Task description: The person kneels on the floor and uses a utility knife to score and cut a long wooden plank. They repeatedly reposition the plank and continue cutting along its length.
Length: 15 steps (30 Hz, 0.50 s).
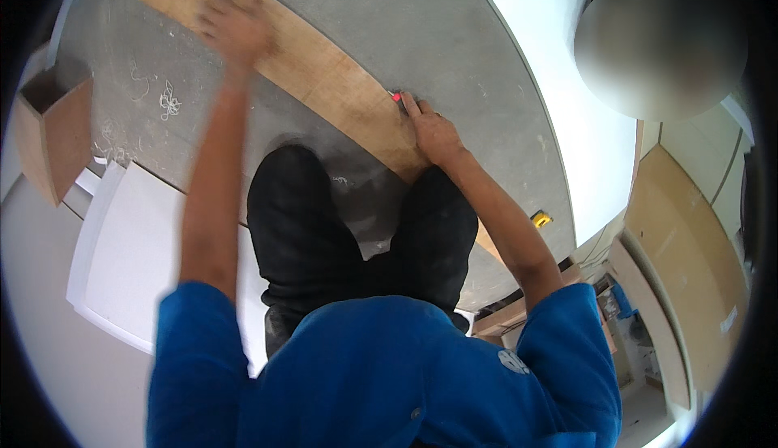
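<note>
A long strip of tan wooden board (328,100) lies diagonally on the grey surface (470,83), running down to my knees. My left hand (237,33) is blurred over the board’s upper-left part, fingers apart; whether it touches the wood is unclear. My right hand (431,132) rests on the board’s lower-right part, fingers wrapped round a small tool with a red part (395,96) at the board’s upper edge.
A yellow tape measure (541,219) sits at right. Pale string scraps (169,101) lie left. A wooden box (55,136) and white panels (130,253) are at far left. A white panel (596,172) and brown board (681,245) are at right. A blurred circle covers the top right.
</note>
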{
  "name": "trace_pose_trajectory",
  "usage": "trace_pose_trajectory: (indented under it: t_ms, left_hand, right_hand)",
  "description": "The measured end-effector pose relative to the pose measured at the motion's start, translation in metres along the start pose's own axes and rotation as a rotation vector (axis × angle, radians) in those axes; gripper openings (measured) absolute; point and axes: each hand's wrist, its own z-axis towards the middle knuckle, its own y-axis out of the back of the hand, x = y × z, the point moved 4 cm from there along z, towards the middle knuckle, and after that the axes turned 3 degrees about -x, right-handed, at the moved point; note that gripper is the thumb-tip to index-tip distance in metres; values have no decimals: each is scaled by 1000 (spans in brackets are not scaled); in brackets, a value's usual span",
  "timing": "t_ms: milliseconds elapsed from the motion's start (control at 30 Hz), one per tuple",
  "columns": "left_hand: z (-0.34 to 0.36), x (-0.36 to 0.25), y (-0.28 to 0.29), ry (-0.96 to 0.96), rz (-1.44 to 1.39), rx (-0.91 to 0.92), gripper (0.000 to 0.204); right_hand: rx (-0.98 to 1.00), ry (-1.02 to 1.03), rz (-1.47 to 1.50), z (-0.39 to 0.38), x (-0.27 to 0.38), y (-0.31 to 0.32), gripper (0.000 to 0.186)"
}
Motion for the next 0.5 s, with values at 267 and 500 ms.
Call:
trace_pose_trajectory:
  t_ms: [267, 500]
  left_hand:
    - [-162, -83, 2, 73, -3, 178, 73]
    - [-161, -88, 6, 60, -55, 144, 72]
  right_hand:
    - [46, 24, 95, 0, 13, 5, 62]
    - [71, 43, 141, 2, 13, 7, 52]
